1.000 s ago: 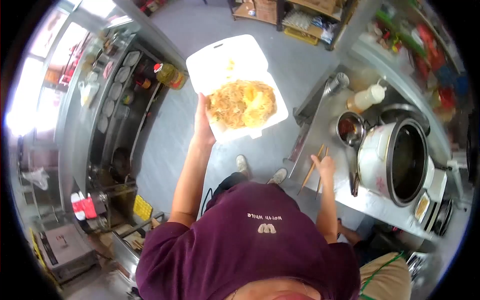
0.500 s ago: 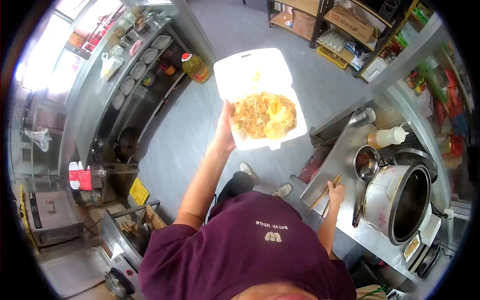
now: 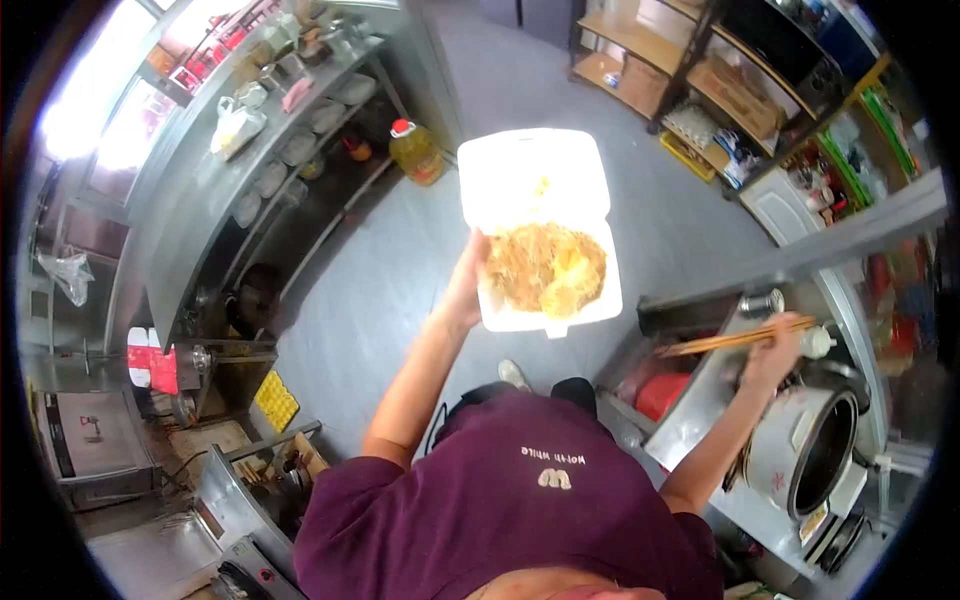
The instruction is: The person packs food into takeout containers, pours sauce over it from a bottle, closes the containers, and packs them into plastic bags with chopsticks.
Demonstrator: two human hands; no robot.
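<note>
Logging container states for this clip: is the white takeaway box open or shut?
Open: the takeaway box has its lid spread back, with the noodles exposed in the base held by the left hand.

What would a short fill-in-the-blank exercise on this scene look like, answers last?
The foam box in the left hand is ____, not shut.
The chopsticks are in the ____ hand.
The bottle of yellow liquid has a ____ cap.
The purple shirt reads "worth ____".
Missing words: open; right; red; while.
</note>
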